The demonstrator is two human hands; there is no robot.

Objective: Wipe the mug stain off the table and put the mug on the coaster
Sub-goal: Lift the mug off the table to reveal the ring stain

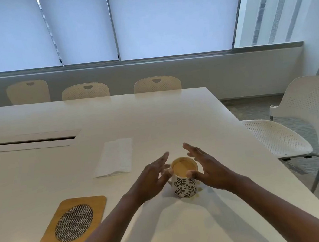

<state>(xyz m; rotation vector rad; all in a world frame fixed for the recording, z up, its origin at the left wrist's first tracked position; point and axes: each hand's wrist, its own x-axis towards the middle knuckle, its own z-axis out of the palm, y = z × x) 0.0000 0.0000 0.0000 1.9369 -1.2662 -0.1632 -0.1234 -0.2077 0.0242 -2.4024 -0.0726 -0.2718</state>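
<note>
A white mug [185, 186] with a dark leaf pattern stands on the white table [154, 117], full of a tan drink. Small tan drops of the stain [198, 192] lie at its right base. My left hand [154, 177] is at the mug's left side and my right hand [206, 167] at its right side, fingers spread; both thumbs touch or nearly touch the rim, and neither hand is closed around the mug. A wooden coaster [72, 225] with a woven oval centre lies near left. A folded white paper napkin [117, 156] lies beyond the mug to the left.
A long cable slot [29, 142] is cut into the table at far left. The table's right edge runs diagonally past a white perforated chair [297, 128]. Three more chairs [156, 84] stand along the far side under the blinds.
</note>
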